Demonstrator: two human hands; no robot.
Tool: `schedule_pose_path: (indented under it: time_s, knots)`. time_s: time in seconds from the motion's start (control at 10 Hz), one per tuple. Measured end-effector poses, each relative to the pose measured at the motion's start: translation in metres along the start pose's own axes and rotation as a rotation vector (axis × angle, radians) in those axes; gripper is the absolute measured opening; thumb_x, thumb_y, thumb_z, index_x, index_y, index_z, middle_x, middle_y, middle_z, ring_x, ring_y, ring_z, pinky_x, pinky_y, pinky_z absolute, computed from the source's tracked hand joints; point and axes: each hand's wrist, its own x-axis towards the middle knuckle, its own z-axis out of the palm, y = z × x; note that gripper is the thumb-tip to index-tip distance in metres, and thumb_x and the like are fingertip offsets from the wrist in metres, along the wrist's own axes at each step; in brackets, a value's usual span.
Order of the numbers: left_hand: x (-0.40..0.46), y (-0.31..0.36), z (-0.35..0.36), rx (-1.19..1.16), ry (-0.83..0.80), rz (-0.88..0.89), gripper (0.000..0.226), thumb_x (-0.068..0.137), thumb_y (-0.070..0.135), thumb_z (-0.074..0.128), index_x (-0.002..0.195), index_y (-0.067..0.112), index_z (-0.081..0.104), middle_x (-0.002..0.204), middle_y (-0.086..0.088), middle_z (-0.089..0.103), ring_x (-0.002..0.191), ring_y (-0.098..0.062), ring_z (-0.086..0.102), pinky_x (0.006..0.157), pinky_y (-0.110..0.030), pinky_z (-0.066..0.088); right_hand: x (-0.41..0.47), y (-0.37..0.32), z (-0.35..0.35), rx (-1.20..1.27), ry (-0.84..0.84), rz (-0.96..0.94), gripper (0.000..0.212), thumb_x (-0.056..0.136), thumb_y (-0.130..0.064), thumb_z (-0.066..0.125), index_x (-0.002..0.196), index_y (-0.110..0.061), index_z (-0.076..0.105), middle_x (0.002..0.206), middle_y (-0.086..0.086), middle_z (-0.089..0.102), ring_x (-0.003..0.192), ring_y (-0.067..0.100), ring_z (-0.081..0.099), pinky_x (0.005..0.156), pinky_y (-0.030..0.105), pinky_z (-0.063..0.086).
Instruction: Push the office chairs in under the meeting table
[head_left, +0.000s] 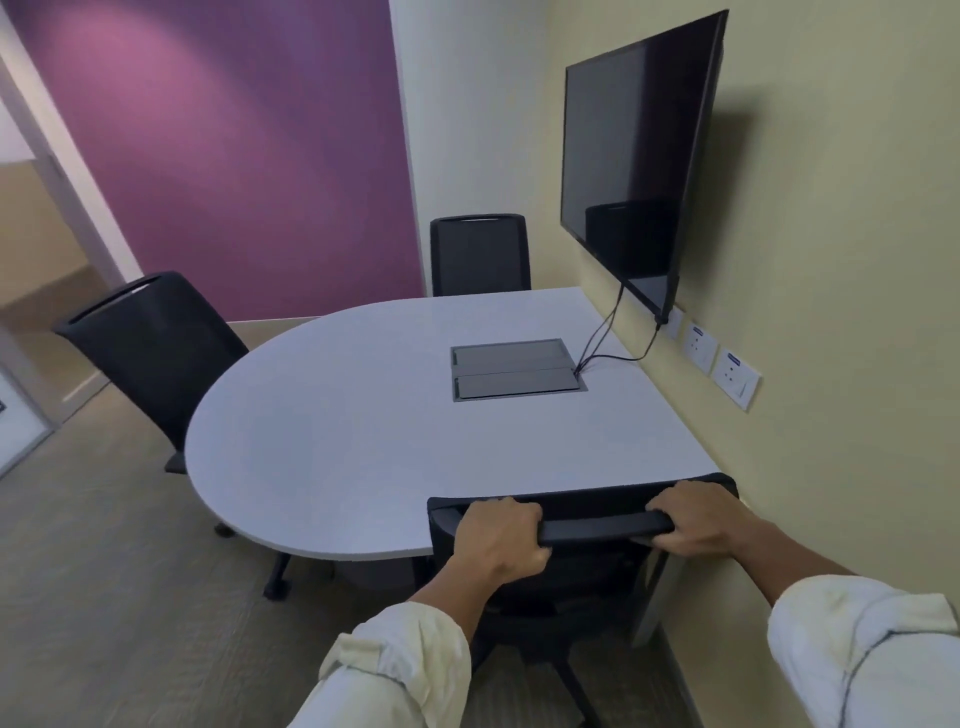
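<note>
- Fingers (506, 512) of the left hand (498, 540) curl fully closed over the top rail of the near chair (571, 582), thumb tucked underneath; right hand (698, 522) wraps the same rail the same way at its other end. Two spread grips likely keep the castored chair from swivelling while it is pushed.
- Far left: glass partition and doorway, blurred.
- Left chair (150, 348): mesh back leaning slightly, standing at the rounded end of the table, its base partly beneath the top. Looks close in, though whether it is fully in I cannot tell.
- Meeting table (332, 431): pale top, curved on the left, straight edge butted against the right-hand wall, presumably so cabling stays short.
- Near chair: backrest top touching or just beside the table's near edge, seat hidden under it. Judged nearly home.
- Cable box (514, 370): flush hatch in the tabletop, lids down, black leads (605, 338) emerging from its right corner up toward the screen.
- Far chair (480, 254): upright behind the far edge, apparently tucked.
- Wall screen (639, 156): dark, mounted above the table.
- Wall sockets (735, 374): just right, beside the table edge.
</note>
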Motion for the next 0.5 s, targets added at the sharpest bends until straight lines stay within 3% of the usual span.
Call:
schedule_pose_path:
  time_s: [0.1,0.2,0.3,0.4,0.5]
  knots:
    - [-0.013,-0.008,0.002,0.01,0.002,0.04,0.022,0.087,0.033,0.057,0.095,0.019,0.042,0.09,-0.004,0.066,0.078,-0.029,0.059,0.067,-0.039,0.036,-0.006,-0.024,0.005,0.079,0.184,-0.17,0.05,0.081,-0.088,0.044,0.094,-0.039,0.051,0.083,-0.022,0.059,0.071,0.002,0.054,0.062,0.021,0.04]
    - [-0.031,-0.022,-0.005,-0.093,0.048,0.069,0.03,0.086,0.031,0.061,0.111,0.017,0.05,0.108,-0.005,0.064,0.098,-0.026,0.055,0.084,-0.039,0.041,0.003,-0.06,-0.004,0.125,0.271,-0.266,0.063,0.081,-0.087,0.045,0.12,-0.038,0.047,0.099,-0.018,0.058,0.08,0.004,0.054,0.07,0.024,0.044]
    - [-0.058,-0.038,-0.016,-0.327,0.165,0.02,0.041,0.087,0.029,0.06,0.126,0.018,0.053,0.121,-0.002,0.062,0.111,-0.018,0.051,0.093,-0.031,0.043,0.027,-0.107,-0.028,0.155,0.368,-0.321,0.066,0.084,-0.084,0.041,0.126,-0.033,0.046,0.089,-0.018,0.052,0.072,0.001,0.048,0.064,0.023,0.04]
    - [-0.09,-0.061,-0.04,-0.379,0.293,-0.12,0.043,0.091,0.032,0.057,0.131,0.018,0.052,0.13,-0.001,0.058,0.12,-0.017,0.049,0.098,-0.032,0.045,0.053,-0.164,-0.051,0.212,0.45,-0.433,0.064,0.086,-0.083,0.038,0.124,-0.032,0.047,0.085,-0.017,0.051,0.066,-0.005,0.045,0.06,0.018,0.033]
    - [-0.121,-0.102,-0.063,-0.28,0.357,-0.262,0.045,0.095,0.037,0.055,0.136,0.018,0.05,0.138,-0.001,0.055,0.126,-0.018,0.048,0.103,-0.036,0.044,0.079,-0.224,-0.071,0.235,0.476,-0.524,0.06,0.089,-0.078,0.04,0.126,-0.031,0.048,0.089,-0.015,0.055,0.068,0.0,0.048,0.066,0.02,0.04]
